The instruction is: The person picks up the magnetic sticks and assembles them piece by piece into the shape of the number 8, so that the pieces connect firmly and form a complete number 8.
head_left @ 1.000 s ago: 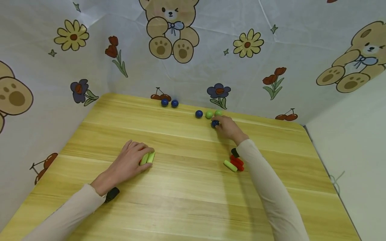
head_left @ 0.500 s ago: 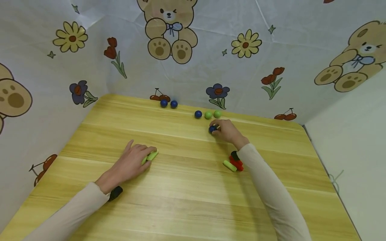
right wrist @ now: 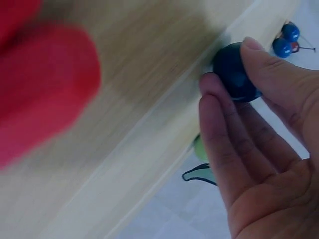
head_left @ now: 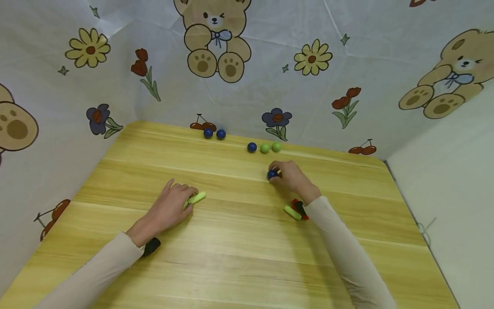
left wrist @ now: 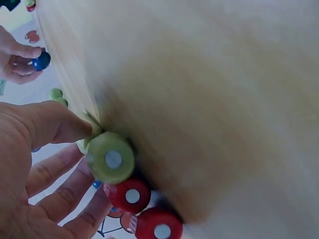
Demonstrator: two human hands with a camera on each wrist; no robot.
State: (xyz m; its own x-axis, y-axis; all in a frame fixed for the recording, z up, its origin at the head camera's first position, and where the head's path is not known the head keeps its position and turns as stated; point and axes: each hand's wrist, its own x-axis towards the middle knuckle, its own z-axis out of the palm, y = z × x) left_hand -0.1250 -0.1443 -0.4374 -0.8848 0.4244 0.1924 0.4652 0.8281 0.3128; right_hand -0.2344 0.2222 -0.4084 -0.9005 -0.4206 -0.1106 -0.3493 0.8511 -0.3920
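Note:
In the head view my left hand (head_left: 166, 212) pinches a short light-green rod (head_left: 198, 197) between thumb and index finger, just above the wooden table. Close beside it, in the left wrist view, lie a second green rod (left wrist: 110, 158) with a grey dot on its end and two red rods (left wrist: 130, 195), all partly under the fingers. My right hand (head_left: 291, 177) holds a dark blue ball (head_left: 272, 174) by thumb and fingertips, shown large as the blue ball (right wrist: 233, 73) in the right wrist view.
Along the table's back edge stand a blue ball (head_left: 252, 147), two green balls (head_left: 264, 148) and, farther left, two more blue balls (head_left: 208, 133). Under my right wrist lie a green rod (head_left: 292, 213) and red rods (head_left: 306, 217), partly hidden. A patterned cloth (head_left: 162, 25) hangs behind.
My right hand has drawn the blue ball toward me, away from the green balls. In my left hand the outer green rod has swung outward, at an angle to the other.

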